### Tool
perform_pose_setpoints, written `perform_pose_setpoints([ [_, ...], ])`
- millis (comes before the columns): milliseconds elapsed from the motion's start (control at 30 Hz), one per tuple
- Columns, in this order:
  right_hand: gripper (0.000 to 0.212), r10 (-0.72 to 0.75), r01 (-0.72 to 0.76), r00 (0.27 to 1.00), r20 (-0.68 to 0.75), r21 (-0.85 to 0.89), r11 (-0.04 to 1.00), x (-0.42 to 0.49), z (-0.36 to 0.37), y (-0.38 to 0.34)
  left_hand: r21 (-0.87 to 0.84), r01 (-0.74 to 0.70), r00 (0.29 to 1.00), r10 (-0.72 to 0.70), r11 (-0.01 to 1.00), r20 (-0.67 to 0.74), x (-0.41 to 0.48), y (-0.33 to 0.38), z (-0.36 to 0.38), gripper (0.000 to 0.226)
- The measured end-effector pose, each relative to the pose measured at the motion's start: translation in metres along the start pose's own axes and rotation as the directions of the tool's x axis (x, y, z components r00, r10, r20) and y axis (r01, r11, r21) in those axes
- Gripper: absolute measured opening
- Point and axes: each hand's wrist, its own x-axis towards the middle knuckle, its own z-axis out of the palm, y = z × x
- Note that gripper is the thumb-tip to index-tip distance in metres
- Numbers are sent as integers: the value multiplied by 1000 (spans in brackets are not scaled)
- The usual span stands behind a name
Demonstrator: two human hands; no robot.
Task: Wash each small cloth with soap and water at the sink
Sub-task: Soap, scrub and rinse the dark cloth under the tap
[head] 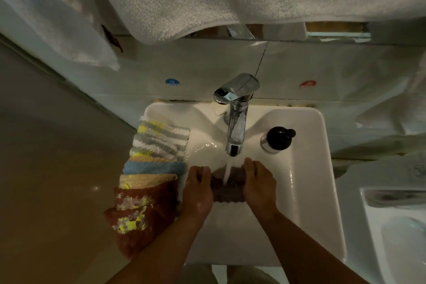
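We had both hands on one dark cloth (227, 185) over the sink (309, 168) basin: left hand (198, 189) clamped on its left end, right hand (259, 182) on its right end, hands apart w/ the cloth stretched between them, right under the running water (227, 169). Looked like wetting or rinsing; couldn't tell if soap was in it yet. Just left of our left hand, a stack of small cloths (147, 180) lay along the rim, approx. all looked dry, so most of the job was prob. left. Farther back stood the faucet (237, 108), w/ a black-capped soap bottle (275, 139) beside it.
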Motion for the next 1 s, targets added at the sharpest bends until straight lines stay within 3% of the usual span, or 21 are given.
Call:
perform_pose_setpoints([
  [67, 43, 88, -86, 996, -30, 60, 994, 3, -1, 4, -71, 16, 1000, -18, 997, -20, 3, -5, -2, 25],
  [133, 39, 181, -183, 983, 26, 183, 966, -4, 5, 1, -100, 34, 999, -32, 994, 18, 0, -5, 2, 22],
  [233, 28, 172, -252, 955, 241, 361, 898, -19, 20, -3, -215, 117, 988, -91, 970, 125, -12, 1, 11, 14],
  [333, 27, 180, -413, 883, 433, 536, 736, -25, 27, -7, -245, 107, 982, -65, 964, 177, -18, 9, 14, 19],
  [433, 17, 139, -315, 937, 321, 600, 735, -22, 26, -7, 7, -108, 990, 107, 994, 93, -10, 2, 13, 13],
  [467, 15, 127, -279, 951, 281, 610, 741, -23, 24, -8, 49, -112, 991, 108, 992, 77, -9, 1, 13, 13],
  [533, 24, 152, -275, 958, 243, 631, 726, -25, 25, -11, -22, -12, 993, 15, 1000, 120, -9, -5, 14, 44],
  [600, 34, 139, -213, 974, 179, 514, 831, -28, 25, -10, -210, 141, 967, -89, 967, 240, -16, 0, 18, 49],
  [633, 37, 68, -112, 989, 131, 371, 922, -27, 26, -5, -264, 168, 961, -98, 950, 257, -17, 2, 20, 45],
  [667, 39, -24, -2, 993, 117, 217, 976, -26, 26, -1, -264, 92, 970, -26, 960, 243, -18, -1, 22, 39],
  [700, 39, -88, 69, 987, 137, 137, 988, -26, 26, 5, -191, 7, 978, 34, 982, 206, -19, -3, 22, 31],
  [767, 32, -150, 102, 966, 210, 220, 970, -28, 26, 5, 46, -177, 979, 172, 983, 106, -10, -10, 26, 17],
  [800, 29, -183, 134, 959, 216, 225, 965, -29, 25, 3, -63, -63, 993, 68, 996, 92, -10, 0, 23, 17],
  [833, 27, -227, 187, 952, 207, 197, 963, -29, 24, 0, -48, -72, 993, 76, 996, 90, -10, 0, 22, 18],
  [867, 27, -247, 214, 947, 207, 171, 962, -28, 22, -3, 65, -167, 975, 155, 984, 157, -6, -4, 22, 19],
  [900, 27, -255, 226, 944, 209, 155, 962, -26, 22, -3, 168, -171, 974, 141, 971, 177, -7, 6, 18, 23],
  [967, 27, -258, 241, 944, 206, 102, 965, -21, 27, 3, 375, -306, 945, 232, 875, 229, -5, 6, 17, 48],
  [1000, 31, -249, 243, 944, 215, 56, 968, -18, 28, 5, 434, -340, 937, 259, 835, 235, -5, 6, 18, 48],
])
